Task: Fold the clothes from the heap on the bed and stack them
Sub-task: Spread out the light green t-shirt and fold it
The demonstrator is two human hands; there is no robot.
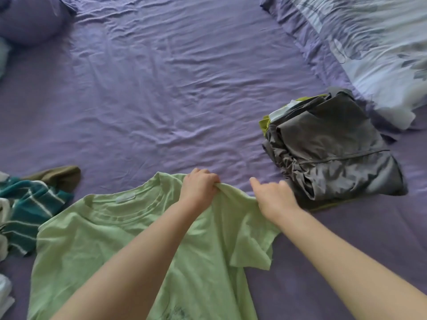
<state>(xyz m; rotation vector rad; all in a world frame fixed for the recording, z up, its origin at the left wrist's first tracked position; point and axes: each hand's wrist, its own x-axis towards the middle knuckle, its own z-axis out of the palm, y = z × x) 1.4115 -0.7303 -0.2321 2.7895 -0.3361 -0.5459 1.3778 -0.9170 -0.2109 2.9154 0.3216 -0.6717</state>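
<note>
The shoulder seam of one light green T-shirt (111, 245) is pinched by the left hand (198, 185), whose fingers are curled into the bunched fabric. The right hand (272, 197) is held just beside it at the sleeve edge, fingers loosely extended and the forefinger pointed forward; whether cloth is gripped by it cannot be told. Both forearms are stretched forward over the shirt, which is spread on the purple sheet (161, 88). A pale neck label is seen, its writing unreadable. To the right, one stack (330, 146) is topped by a dark grey garment. At the left, a heap (27, 209) with a teal striped piece is seen. One pillow (27, 17) lies far left, and one patterned duvet (369, 42) far right.
</note>
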